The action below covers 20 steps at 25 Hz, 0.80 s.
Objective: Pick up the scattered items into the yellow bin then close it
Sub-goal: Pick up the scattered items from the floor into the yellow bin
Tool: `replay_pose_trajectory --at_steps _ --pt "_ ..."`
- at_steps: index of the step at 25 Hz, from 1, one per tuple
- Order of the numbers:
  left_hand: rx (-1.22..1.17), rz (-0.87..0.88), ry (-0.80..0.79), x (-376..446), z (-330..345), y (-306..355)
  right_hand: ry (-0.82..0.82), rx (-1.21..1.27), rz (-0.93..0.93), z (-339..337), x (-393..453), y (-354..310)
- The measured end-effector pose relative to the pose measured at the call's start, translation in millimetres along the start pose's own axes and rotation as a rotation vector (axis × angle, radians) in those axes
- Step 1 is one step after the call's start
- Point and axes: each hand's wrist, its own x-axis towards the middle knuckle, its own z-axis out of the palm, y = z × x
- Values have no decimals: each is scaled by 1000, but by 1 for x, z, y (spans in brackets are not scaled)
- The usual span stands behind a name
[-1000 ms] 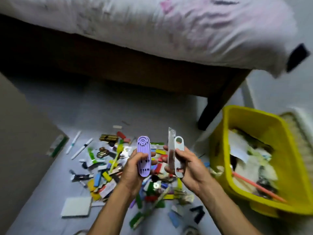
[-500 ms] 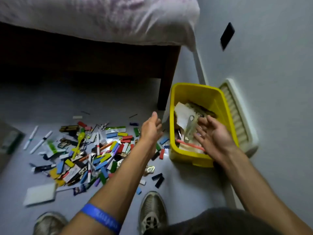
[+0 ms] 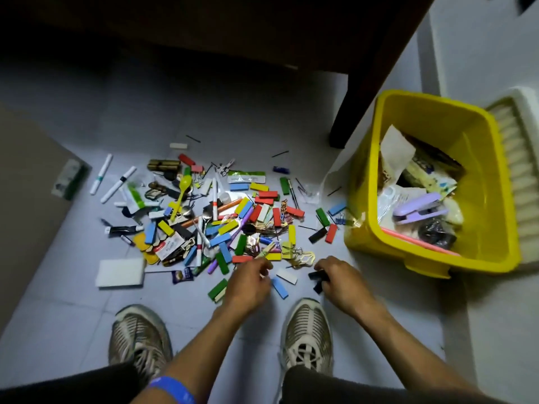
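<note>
1. Gathering step: right hand (image 3: pixel 339 279) fingers curl round black blocks (image 3: pixel 316 277); left hand (image 3: pixel 248 282) pinches a clothespin (image 3: pixel 267 252) at the scattered pile.
2. Next, likely a carry to the yellow bin (image 3: pixel 495 176), open, far beyond the right fingers.

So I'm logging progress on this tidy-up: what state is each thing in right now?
yellow bin: open, partly filled.
white lid: off, beside the bin.
purple stapler: lying in the bin.
pile of small items: scattered on the floor.
left hand: pinching a clothespin.
right hand: gripping black blocks.
</note>
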Motion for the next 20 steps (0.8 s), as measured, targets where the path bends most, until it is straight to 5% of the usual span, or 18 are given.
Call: replay_pose_trajectory --at_steps 4,9,13,16,18,20 --pt "600 453 -139 6 43 -23 7 -184 -73 44 11 33" --pt "733 443 -224 15 52 -32 77 -313 -55 65 22 32" --pt "105 47 -181 16 48 -21 58 199 276 58 34 28" --pt "-731 -326 -296 20 45 -6 -55 1406 450 54 35 32" --pt "-1071 -342 -349 21 42 3 -125 1883 404 48 29 34" --pt "-1182 -328 -399 22 42 10 -110 1950 353 43 28 30"
